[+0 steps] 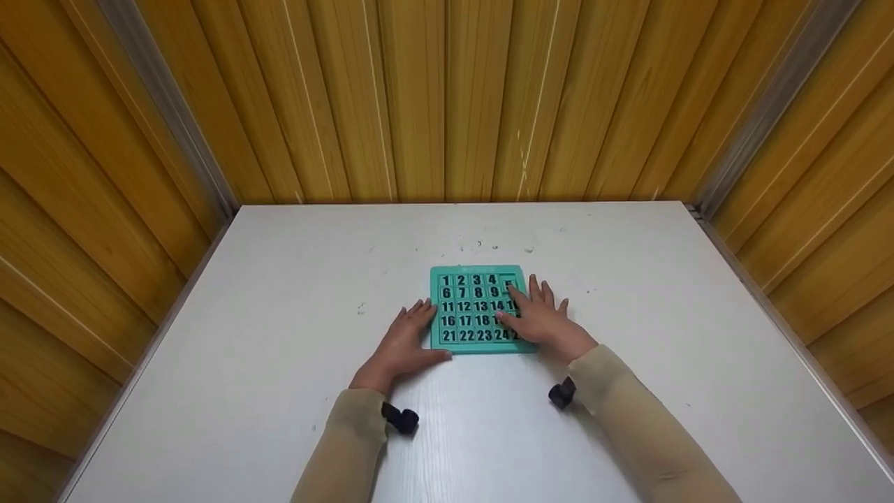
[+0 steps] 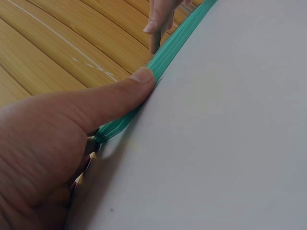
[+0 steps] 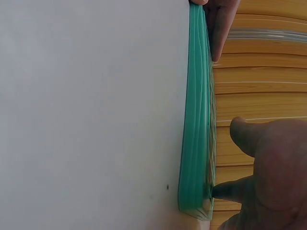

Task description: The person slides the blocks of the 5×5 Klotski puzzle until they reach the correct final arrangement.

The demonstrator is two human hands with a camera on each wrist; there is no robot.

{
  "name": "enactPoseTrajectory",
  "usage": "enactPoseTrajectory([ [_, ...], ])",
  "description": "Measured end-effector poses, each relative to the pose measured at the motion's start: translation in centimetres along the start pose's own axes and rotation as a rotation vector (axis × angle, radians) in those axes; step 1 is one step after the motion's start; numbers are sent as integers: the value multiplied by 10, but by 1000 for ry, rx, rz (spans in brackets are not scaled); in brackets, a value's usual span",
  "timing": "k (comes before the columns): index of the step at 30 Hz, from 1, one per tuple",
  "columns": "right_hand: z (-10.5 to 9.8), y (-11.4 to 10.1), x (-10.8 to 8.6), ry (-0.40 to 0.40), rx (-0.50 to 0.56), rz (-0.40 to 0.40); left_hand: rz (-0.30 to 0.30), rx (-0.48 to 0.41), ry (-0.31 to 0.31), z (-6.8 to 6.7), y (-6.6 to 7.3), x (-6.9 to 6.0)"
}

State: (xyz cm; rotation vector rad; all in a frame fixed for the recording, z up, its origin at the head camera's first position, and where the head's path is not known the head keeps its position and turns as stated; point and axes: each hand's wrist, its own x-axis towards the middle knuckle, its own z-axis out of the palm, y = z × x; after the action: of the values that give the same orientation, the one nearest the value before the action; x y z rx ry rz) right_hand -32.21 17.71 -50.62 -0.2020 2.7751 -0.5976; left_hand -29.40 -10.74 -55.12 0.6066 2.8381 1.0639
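Observation:
A teal sliding number puzzle point(image 1: 477, 346) lies flat on the white table. Its black-numbered tiles run in rows from 1 at the top left. The tile marked 5 point(image 1: 508, 283) sits a little lower than the tile 4 beside it. My left hand point(image 1: 404, 347) steadies the near left corner, fingers stretched along the left side and thumb point(image 2: 136, 81) against the near edge. My right hand point(image 1: 548, 323) reaches over the right side. Its index fingertip touches tile 5, and its thumb extends over the lower right tiles, partly covering the right column.
The white tabletop point(image 1: 293, 279) carries a few small dark marks beyond the puzzle. Yellow wood-patterned panels point(image 1: 468, 105) enclose it at the back and sides. A small black camera point(image 1: 401, 419) is strapped at the left wrist, another point(image 1: 561, 393) at the right.

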Motion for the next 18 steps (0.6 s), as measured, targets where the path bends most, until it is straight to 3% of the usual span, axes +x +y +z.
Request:
enactPoseTrajectory([
  [12,-3,2,15,-10,3,10,-30,10,-2,-1,3,-1],
  [18,-5,5,2,7,13,-36,-11,9,-1,0,2,0],
])
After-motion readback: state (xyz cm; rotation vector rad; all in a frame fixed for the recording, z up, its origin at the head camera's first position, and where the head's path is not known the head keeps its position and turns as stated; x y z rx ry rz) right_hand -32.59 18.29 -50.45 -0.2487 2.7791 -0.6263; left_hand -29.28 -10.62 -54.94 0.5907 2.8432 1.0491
